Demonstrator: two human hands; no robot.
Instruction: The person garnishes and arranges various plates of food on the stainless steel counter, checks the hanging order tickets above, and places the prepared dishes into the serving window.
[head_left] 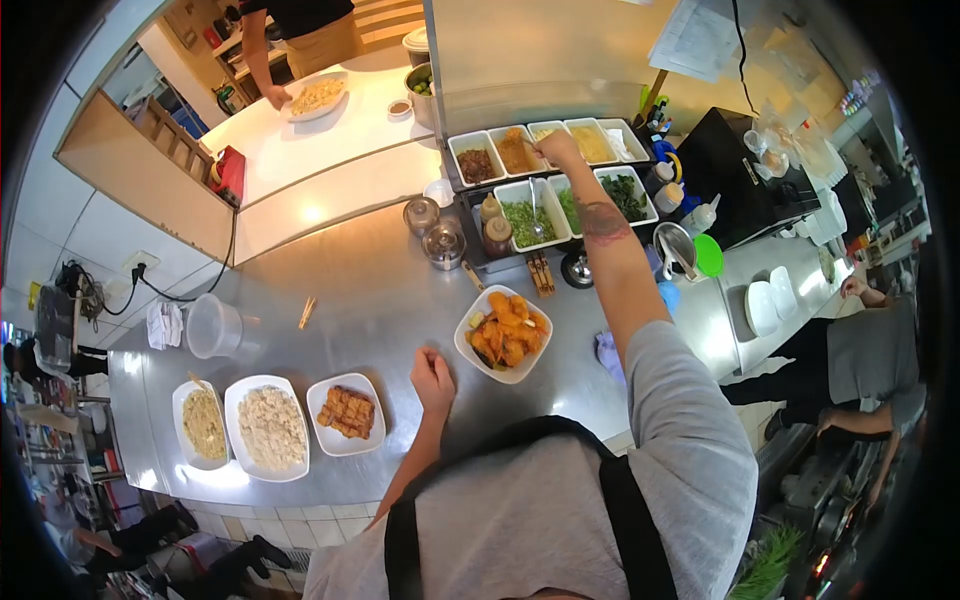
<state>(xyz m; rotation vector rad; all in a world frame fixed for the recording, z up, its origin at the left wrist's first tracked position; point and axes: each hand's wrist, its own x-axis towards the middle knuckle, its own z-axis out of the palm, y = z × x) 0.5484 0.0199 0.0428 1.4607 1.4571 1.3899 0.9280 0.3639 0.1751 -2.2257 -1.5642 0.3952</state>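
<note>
My right hand (560,150) reaches over the white topping containers. Its fingers are pinched at the edge of the one with orange-brown crumbs (515,152); what they hold is too small to make out. My left hand (432,380) rests on the steel counter, loosely curled with nothing visible in it. Between my arms stands a white bowl of orange fried pieces (508,332). Left of my left hand sit a square bowl with a browned, sliced cutlet (347,412), a larger dish of pale rice (268,428) and a narrow dish of yellowish food (204,425).
Containers of chopped greens (525,218) and dark leafy greens (622,196) form the front row. Sauce bottles (496,228), glass jars (443,244) and a clear plastic tub (212,326) stand around. Across the pass, a person's hand (280,97) holds a plate (318,98). Another person stands right.
</note>
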